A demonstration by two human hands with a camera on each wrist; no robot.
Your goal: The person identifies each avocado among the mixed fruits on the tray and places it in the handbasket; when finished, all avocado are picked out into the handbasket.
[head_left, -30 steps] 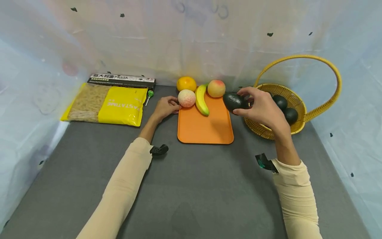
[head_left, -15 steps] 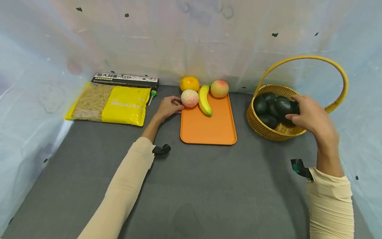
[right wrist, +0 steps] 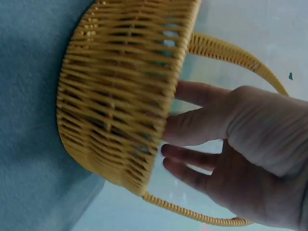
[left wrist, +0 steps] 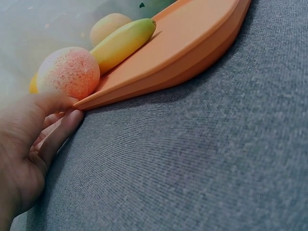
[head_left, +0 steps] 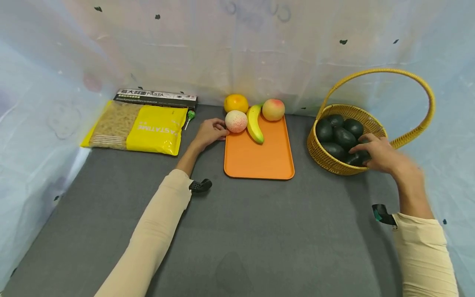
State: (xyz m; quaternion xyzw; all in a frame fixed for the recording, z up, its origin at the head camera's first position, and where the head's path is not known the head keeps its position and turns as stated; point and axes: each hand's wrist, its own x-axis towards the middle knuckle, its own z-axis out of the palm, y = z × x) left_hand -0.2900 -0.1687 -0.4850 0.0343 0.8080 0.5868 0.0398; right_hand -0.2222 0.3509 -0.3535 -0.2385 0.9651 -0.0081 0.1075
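Note:
My left hand (head_left: 210, 133) pinches the left rim of an orange tray (head_left: 259, 165), thumb on top and a finger beneath, as the left wrist view shows. Beside that thumb sits a pale, pink-speckled peach (left wrist: 70, 72). A banana (head_left: 254, 124), an orange (head_left: 236, 103) and a second peach (head_left: 273, 109) lie at the tray's far end. Over the front right rim of a yellow wicker basket (head_left: 323, 159), my right hand (head_left: 382, 154) reaches in, thumb and forefinger around a dark avocado (head_left: 365, 156). Several more avocados (head_left: 344, 138) fill the basket. In the right wrist view, the basket wall hides the fingertips inside.
A yellow pasta bag (head_left: 154, 130) lies at the left, before a dark pasta box (head_left: 156, 99). Near the bag's corner is a small green-topped lollipop (head_left: 191, 115). The basket's tall handle (head_left: 426, 95) arches up beside the right hand. Plastic sheeting hangs behind.
My right hand has carried the avocado rightward from beside the tray and lowered it into the basket among the others. The left hand stays at the tray's rim.

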